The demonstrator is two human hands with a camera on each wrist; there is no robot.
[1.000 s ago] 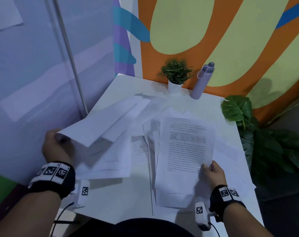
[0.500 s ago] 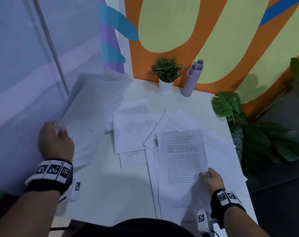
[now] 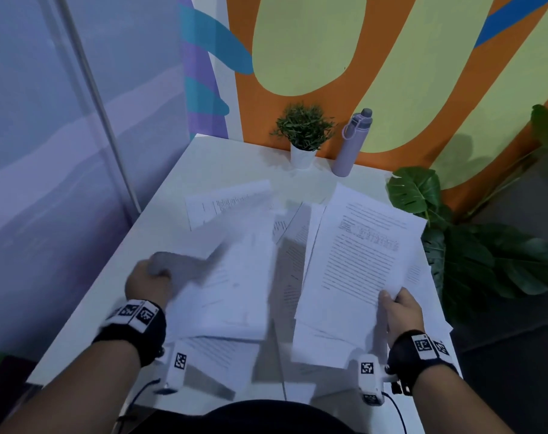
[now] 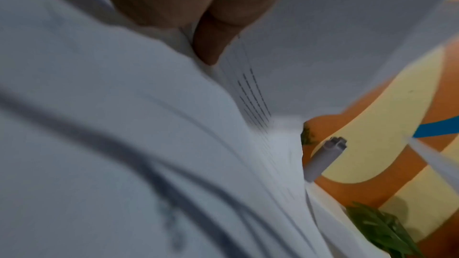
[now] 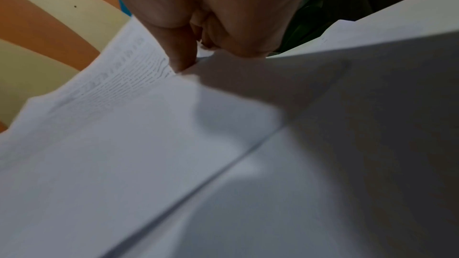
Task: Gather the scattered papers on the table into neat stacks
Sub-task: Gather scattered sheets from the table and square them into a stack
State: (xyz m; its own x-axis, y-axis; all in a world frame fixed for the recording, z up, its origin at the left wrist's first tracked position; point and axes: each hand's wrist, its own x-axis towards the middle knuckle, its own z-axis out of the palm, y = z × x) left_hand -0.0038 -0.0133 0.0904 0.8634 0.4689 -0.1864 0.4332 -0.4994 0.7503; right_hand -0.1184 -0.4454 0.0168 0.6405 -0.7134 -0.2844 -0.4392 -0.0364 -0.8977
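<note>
White printed papers lie scattered over the white table [image 3: 203, 161]. My left hand [image 3: 148, 281] grips the left edge of a bundle of sheets [image 3: 232, 292] over the table's near left; the bundle is blurred with motion. In the left wrist view the thumb [image 4: 211, 44] presses on the sheets [image 4: 149, 144]. My right hand [image 3: 398, 308] pinches the near right corner of another bundle of printed pages [image 3: 357, 261], lifted and tilted above the right side. The right wrist view shows the thumb [image 5: 181, 50] on those pages [image 5: 111, 134]. More loose sheets [image 3: 228, 202] lie flat behind and beneath both bundles.
A small potted plant [image 3: 304, 133] and a lilac water bottle [image 3: 352, 142] stand at the table's far edge against the orange and yellow wall. Large green leaves [image 3: 473, 255] hang beside the right edge. A pale wall and pole [image 3: 100, 104] run along the left.
My left hand has swung its bundle from up at the left down and rightwards over the table's middle. My right hand has lifted its pages off the pile and tilted them.
</note>
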